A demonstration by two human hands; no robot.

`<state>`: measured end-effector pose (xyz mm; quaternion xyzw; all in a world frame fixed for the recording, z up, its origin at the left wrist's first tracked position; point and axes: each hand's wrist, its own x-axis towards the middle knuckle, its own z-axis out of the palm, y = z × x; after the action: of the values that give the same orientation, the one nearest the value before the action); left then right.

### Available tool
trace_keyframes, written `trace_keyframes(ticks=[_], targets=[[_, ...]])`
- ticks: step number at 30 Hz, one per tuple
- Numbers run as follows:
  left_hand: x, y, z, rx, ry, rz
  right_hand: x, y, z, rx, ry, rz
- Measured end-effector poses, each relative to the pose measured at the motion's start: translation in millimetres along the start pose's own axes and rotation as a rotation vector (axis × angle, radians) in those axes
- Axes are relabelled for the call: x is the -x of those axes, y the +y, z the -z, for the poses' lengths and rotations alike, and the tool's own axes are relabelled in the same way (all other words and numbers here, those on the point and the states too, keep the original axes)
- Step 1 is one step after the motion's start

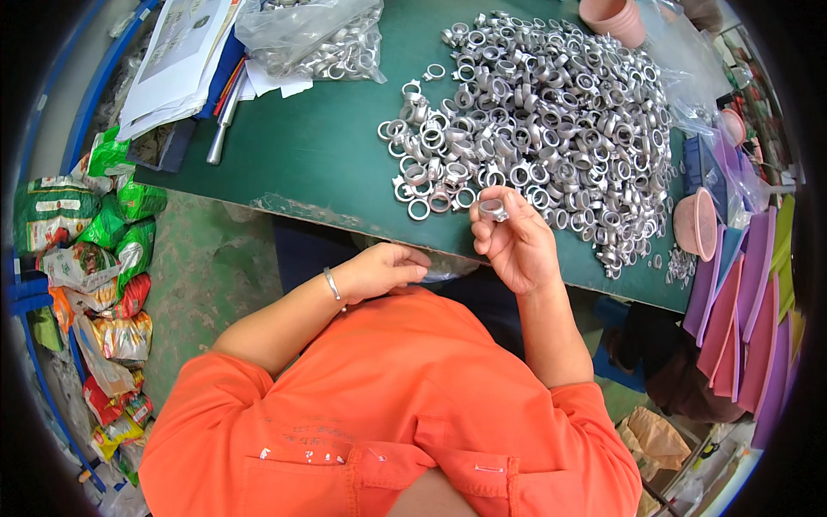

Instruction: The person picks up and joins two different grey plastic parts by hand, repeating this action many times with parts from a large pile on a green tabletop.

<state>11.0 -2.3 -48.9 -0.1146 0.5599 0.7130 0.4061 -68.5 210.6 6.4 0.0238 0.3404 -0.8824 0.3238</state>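
Head view: right grip point(523, 246) closed on one metal ring point(493, 209), pinched between thumb and fingertips, palm side showing. Ring has a small lug on its rim. It sits over the near edge of the green bench point(327, 142), just beside the near side of the big ring pile point(560, 121).

Left grip point(385, 269): fingers curled, thumb alongside, just off the bench edge in front of my orange shirt point(405, 370). Can't tell if anything's inside it. Silver bracelet point(331, 283) on that wrist.

Pile covers the bench right of centre, rings lying every which way, a looser cluster on its left. Small metal bits point(680, 265) near the right corner.

Far side of bench: clear plastic bag point(280, 30) with more metal parts in it, papers point(172, 56) left of that, metal-handled tool point(219, 138) below. Stacked pink pots point(613, 21) behind the pile. Pink bowl point(694, 224) at the right edge, purple and pink bins point(732, 319) beyond.
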Motion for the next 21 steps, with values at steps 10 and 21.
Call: trace_keyframes(ticks=[10, 21], targets=[[32.2, 43.7, -6.5, -0.084, 0.192, -0.495, -12.7, -9.5, -15.0, 0.966, 0.168, 0.251], [-11.6, 70.2, 7.6, -0.647, 0.709, -0.962, -19.0, -4.9, -10.4, 1.494, 0.107, 0.65]])
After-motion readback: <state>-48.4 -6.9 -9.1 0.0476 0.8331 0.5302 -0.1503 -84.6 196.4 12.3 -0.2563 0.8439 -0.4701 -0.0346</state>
